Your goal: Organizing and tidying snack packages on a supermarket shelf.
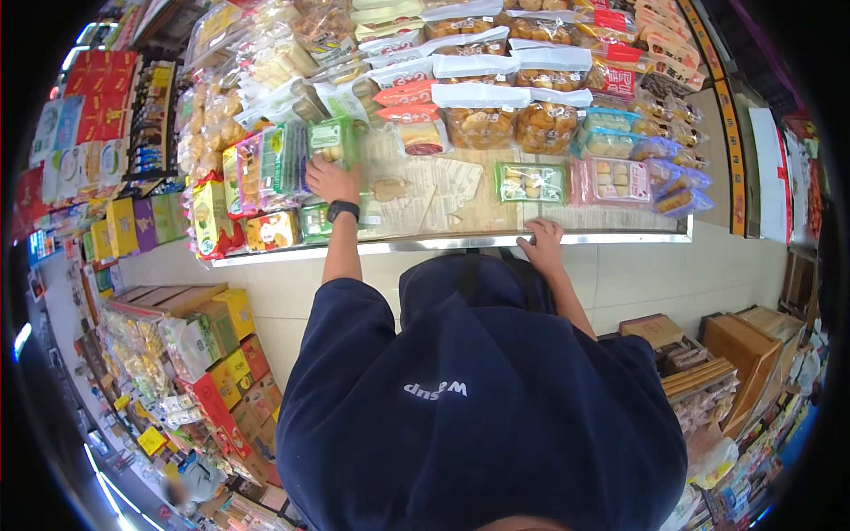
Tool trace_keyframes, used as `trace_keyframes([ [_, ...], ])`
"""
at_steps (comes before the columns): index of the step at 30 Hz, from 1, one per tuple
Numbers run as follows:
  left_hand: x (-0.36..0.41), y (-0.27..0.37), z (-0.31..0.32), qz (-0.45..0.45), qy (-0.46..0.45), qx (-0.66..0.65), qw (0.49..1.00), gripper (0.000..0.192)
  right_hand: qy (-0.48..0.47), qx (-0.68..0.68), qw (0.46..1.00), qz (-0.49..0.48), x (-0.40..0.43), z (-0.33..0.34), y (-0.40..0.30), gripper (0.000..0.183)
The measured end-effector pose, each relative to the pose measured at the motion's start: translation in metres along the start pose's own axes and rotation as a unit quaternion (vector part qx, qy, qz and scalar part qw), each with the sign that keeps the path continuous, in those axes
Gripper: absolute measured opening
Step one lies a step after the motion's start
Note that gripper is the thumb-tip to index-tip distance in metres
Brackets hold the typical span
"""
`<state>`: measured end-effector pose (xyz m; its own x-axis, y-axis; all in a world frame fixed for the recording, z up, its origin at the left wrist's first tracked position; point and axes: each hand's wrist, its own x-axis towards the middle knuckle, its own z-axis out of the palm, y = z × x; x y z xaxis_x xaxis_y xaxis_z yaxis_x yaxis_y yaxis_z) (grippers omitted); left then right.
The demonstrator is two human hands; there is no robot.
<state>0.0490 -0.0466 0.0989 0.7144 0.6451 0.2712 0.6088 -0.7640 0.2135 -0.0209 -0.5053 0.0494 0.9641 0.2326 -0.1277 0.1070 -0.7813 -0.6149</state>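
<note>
My left hand (pixel 334 180), with a dark watch at the wrist, is on a green-and-clear pastry pack (pixel 334 141) at the left part of the display table. Its fingers lie over the pack's near edge. Upright green and purple packs (pixel 282 159) stand just left of it. My right hand (pixel 542 242) rests on the table's metal front edge (pixel 458 241), its fingers a little apart, holding nothing. Beyond it a green-framed pack of round pastries (pixel 531 184) lies flat, beside a pink pack (pixel 612 180). Clear bags of brown buns (pixel 479 119) stand in rows behind.
Worn paper sheets (pixel 425 192) cover the table's near middle. Stacked cartons (pixel 232 372) stand on the floor at the left, wooden boxes (pixel 737 358) at the right. Purple-wrapped packs (pixel 680 179) line the table's right side. A person (pixel 196 478) appears at lower left.
</note>
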Motion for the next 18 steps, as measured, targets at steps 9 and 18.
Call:
trace_keyframes([
  [9,0.03,0.01,-0.009,-0.098,-0.119,-0.005,0.988,0.092,-0.027,0.006,0.998,0.052,0.002,0.003,-0.005,0.047],
  [18,-0.098,0.057,-0.011,0.19,-0.267,-0.248,0.912,0.094,-0.023,0.021,0.997,0.068,0.001,0.007,0.007,0.051],
])
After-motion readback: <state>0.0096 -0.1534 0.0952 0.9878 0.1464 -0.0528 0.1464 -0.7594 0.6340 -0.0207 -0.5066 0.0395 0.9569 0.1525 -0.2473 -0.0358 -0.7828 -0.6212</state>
